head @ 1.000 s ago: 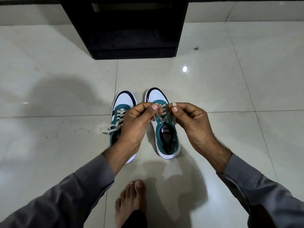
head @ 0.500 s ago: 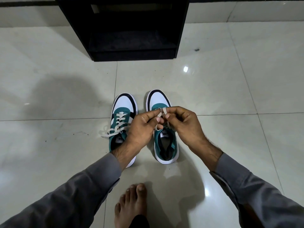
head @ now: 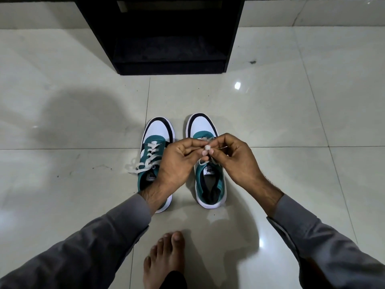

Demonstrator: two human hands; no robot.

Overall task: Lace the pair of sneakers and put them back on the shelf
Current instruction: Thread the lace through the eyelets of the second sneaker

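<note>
Two teal-and-white sneakers stand side by side on the tiled floor, toes pointing away from me. The left sneaker [head: 155, 151] has its white lace threaded, with loose ends trailing to its left. Over the right sneaker [head: 209, 180] my left hand [head: 177, 161] and my right hand [head: 233, 157] meet, both pinching the white lace [head: 206, 147] between thumbs and fingertips. The hands hide most of this shoe's eyelets. The black shelf [head: 166, 38] stands open on the floor beyond the shoes.
My bare foot [head: 166, 259] rests on the floor just in front of me, below the sneakers. Glossy pale tiles [head: 291, 122] spread to both sides, and a small dark speck [head: 252, 62] lies right of the shelf.
My hands have drawn together over the right sneaker: a second ago they held the lace ends apart, now the fingertips meet on the lace in one spot.
</note>
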